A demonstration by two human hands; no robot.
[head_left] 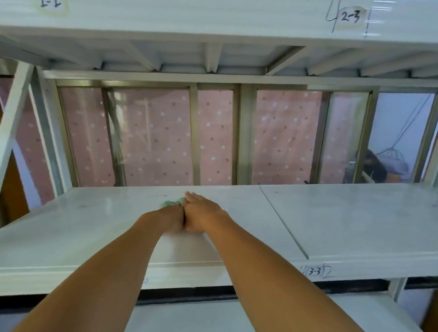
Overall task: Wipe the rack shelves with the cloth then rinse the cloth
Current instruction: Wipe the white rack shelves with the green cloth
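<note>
Both my arms reach far in over the white middle rack shelf. My left hand and my right hand lie side by side, touching, near the shelf's back edge. A green cloth peeks out just beyond my left hand's fingers, mostly hidden under both hands and pressed flat on the shelf. My right hand's fingers stretch forward over the cloth.
Another shelf, labelled 2-2 and 2-3, hangs close overhead. A seam splits the middle shelf into two panels; the label 3-3 marks its front edge. Behind stands a window with a pink dotted curtain. A lower shelf shows below.
</note>
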